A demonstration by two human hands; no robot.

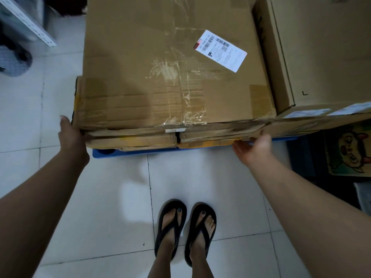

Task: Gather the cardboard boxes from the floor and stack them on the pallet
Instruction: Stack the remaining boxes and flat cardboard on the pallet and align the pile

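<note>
A large worn cardboard box point(160, 63) with a white shipping label lies on top of flattened cardboard sheets point(136, 140) on the blue pallet point(120, 153). My left hand point(70, 135) presses against the box's near left corner, fingers along its side. Palm up and fingers spread, my right hand point(253, 147) is at the near right edge of the flattened sheets, just touching or just off them. A second, cleaner cardboard box point(321, 57) stands to the right, beside the large one.
White floor tiles point(100, 197) spread in front of the pallet, where my feet in black flip-flops point(184, 227) stand. A metal shelf upright point(28, 23) is at the far left. A cartoon-printed mat point(349, 153) lies at the right.
</note>
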